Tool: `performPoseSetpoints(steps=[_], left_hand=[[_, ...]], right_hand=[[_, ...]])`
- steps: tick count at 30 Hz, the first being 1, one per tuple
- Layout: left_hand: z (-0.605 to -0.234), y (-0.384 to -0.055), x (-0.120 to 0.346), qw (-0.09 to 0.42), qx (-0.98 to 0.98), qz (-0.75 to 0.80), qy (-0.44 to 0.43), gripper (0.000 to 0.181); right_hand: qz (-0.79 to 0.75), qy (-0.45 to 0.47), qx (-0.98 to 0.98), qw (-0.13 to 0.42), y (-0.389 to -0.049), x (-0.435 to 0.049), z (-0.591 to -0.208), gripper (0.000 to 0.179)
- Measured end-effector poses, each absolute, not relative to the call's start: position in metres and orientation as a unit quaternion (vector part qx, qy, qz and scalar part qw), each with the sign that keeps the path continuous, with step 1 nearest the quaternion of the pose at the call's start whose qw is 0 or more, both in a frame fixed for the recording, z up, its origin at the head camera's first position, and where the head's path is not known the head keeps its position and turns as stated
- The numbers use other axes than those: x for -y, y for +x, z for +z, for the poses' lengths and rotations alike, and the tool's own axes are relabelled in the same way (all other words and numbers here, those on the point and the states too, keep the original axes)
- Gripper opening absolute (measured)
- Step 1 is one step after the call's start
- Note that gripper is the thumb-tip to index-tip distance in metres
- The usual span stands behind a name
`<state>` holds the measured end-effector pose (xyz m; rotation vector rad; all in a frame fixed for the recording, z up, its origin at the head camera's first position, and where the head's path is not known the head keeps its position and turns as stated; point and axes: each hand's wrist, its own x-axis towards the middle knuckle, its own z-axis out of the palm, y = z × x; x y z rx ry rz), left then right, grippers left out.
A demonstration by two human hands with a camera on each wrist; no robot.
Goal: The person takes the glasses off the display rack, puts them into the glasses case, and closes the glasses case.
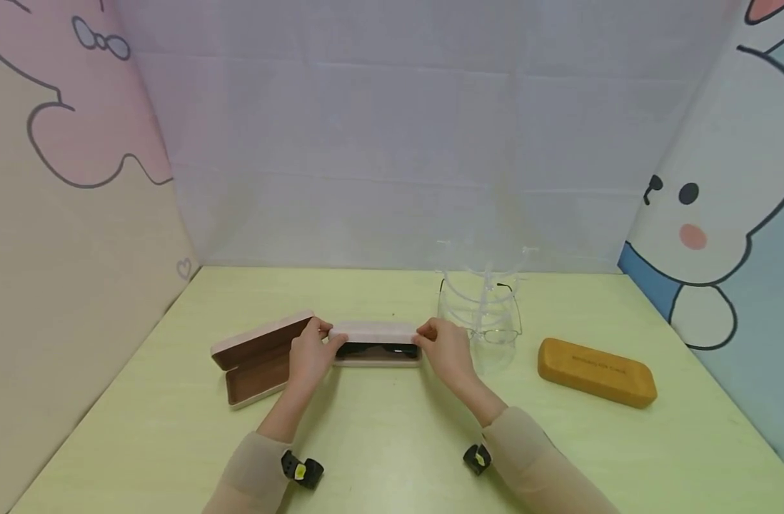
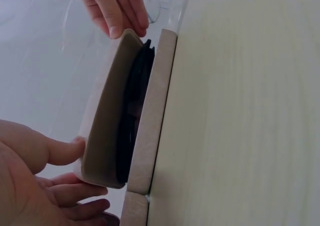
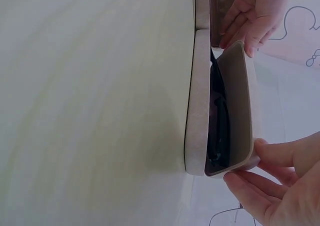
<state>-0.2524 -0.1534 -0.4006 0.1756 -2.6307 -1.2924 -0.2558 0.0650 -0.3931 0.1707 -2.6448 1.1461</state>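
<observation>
A pale pink glasses case (image 1: 374,332) lies in the middle of the table with its lid partly raised. Dark sunglasses (image 3: 220,121) rest inside it, partly hidden under the lid. My left hand (image 1: 310,351) pinches the lid at its left end, thumb on the front edge and fingers round the side. At the opposite end, my right hand (image 1: 447,351) holds the lid the same way between thumb and fingers. Close by my left hand, a second pink case (image 1: 257,371) stands open, showing a brown lining.
Behind my right hand stands a clear display rack (image 1: 485,300) with thin-framed eyeglasses (image 1: 500,336) at it. A mustard-yellow glasses case (image 1: 596,373) lies closed on the right side of the table (image 1: 392,442). Cartoon-printed panels border the sides.
</observation>
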Motion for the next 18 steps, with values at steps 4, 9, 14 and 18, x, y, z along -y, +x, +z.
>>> performPoseSetpoints(steps=[4,9,14,18], left_hand=[[-0.404,-0.251,0.155,0.095,0.897,-0.428,0.061,0.032],[-0.409,-0.249,0.158,0.092,0.906,-0.41,0.058,0.019],[-0.409,-0.248,0.158,0.095,0.914,-0.392,0.052,0.015],[-0.407,-0.248,0.156,0.088,0.917,-0.387,0.049,0.016]], right_hand=[[0.399,0.046,0.91,0.103,-0.256,-0.068,-0.395,0.008],[0.394,0.052,0.913,0.089,-0.256,-0.07,-0.402,0.005],[0.388,0.053,0.917,0.078,-0.257,-0.07,-0.404,0.007],[0.389,0.053,0.916,0.077,-0.257,-0.07,-0.404,0.008]])
